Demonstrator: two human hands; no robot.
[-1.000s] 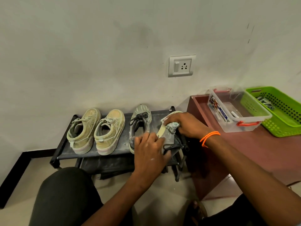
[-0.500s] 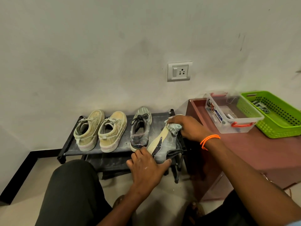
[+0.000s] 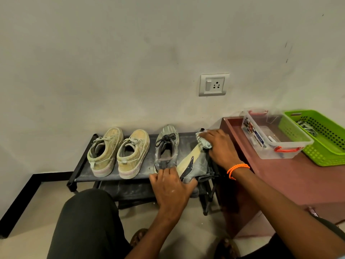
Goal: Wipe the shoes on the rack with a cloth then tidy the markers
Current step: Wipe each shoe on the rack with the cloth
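Observation:
A low black shoe rack (image 3: 82, 165) stands against the wall. On it sit a pair of dusty beige sneakers (image 3: 119, 152) and one grey laced shoe (image 3: 166, 146). A second grey shoe (image 3: 194, 163) is tipped on its side at the rack's right end, its tan sole showing. My left hand (image 3: 171, 191) grips its heel. My right hand (image 3: 220, 148) holds a pale grey cloth (image 3: 202, 142) against the shoe's toe end. A marker (image 3: 271, 138) lies in the clear plastic box (image 3: 291, 154).
A reddish-brown table (image 3: 291, 182) stands right of the rack, carrying the clear box and a green perforated basket (image 3: 328, 152) with something dark inside. A wall socket (image 3: 213, 84) is above. My knee (image 3: 87, 217) is in front of the rack.
The right grey shoe was lifted and turned onto its side, sole showing. My left hand slid from its top to its heel. My right hand stays with the cloth at the toe.

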